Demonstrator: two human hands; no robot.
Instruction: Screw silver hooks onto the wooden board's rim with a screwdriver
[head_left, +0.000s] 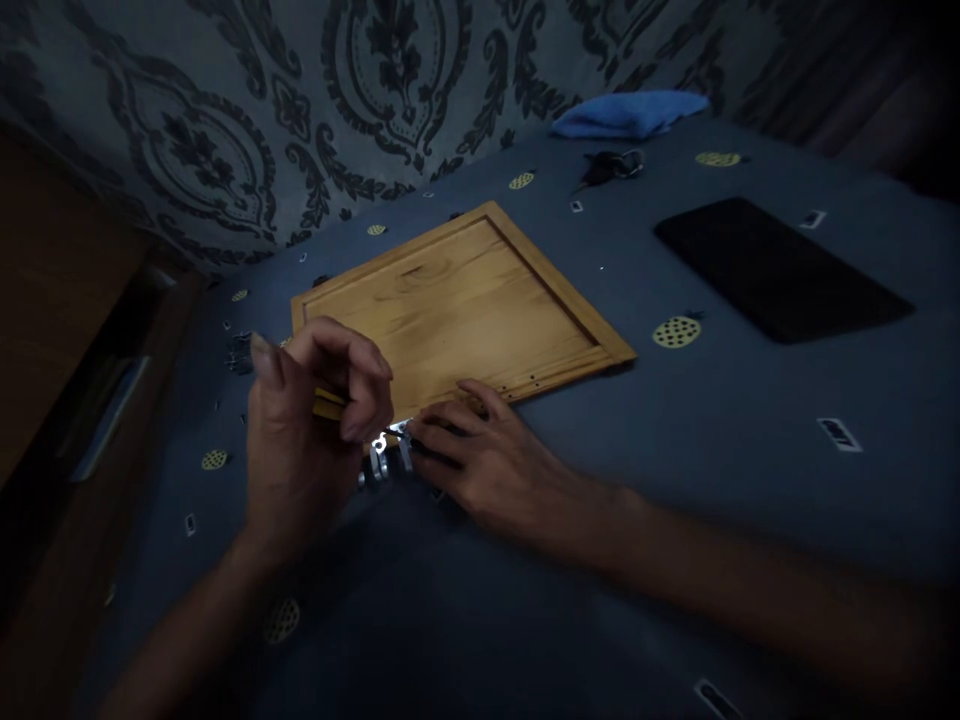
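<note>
A framed wooden panel (pixel 465 300) lies flat on a dark blue patterned bedsheet (pixel 720 420). My left hand (pixel 307 430) hovers over its near left corner, the fingers curled in toward the thumb in a pinch; what it holds is hidden. My right hand (pixel 480 455) rests on the sheet at the panel's near edge, its fingers pressed together on a small shiny metal fitting (pixel 386 455) that lies between both hands.
A black flat slab (pixel 780 265) lies on the sheet to the right. A blue cloth (pixel 630 112) and a dark bunch of keys (pixel 611 165) sit at the far edge. Small metal bits (pixel 240 350) lie left of the panel. Patterned wall behind, wooden furniture on the left.
</note>
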